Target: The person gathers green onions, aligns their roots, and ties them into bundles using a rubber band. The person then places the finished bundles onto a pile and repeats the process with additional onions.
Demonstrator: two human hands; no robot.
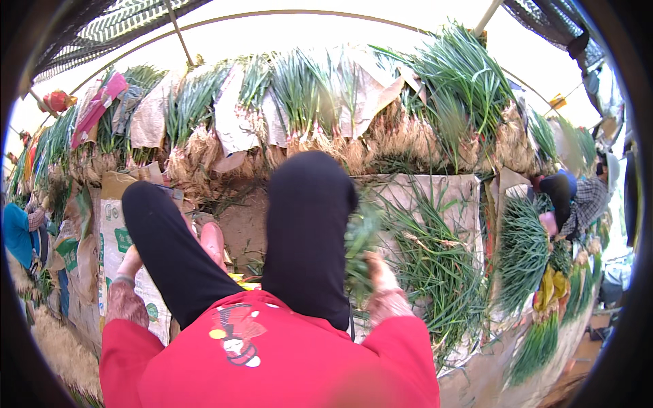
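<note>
My right hand (pixel 380 270) is beside my right knee, closed around a bunch of loose green onion leaves (pixel 361 252); both are motion-blurred. Just to its right, a heap of loose green leaves (pixel 438 260) lies on a pale sheet (pixel 461 191). My left hand (pixel 131 262) is low beside my left leg, over a white printed sack (pixel 113 245). The leg hides its fingers, so whether it holds anything is not visible. Ahead of my knees stands a row of green onions (pixel 306 97) with reddish bulbs and shaggy pale roots.
Sacking pieces (pixel 155 109) drape over the row. Between my legs is a pink boot (pixel 212 242) on brown ground (pixel 245 224). On the right, a seated person (pixel 581 199) is beside piled green onions (pixel 525 250). Another person (pixel 20 234) is at far left. Shade netting (pixel 117 30) hangs overhead.
</note>
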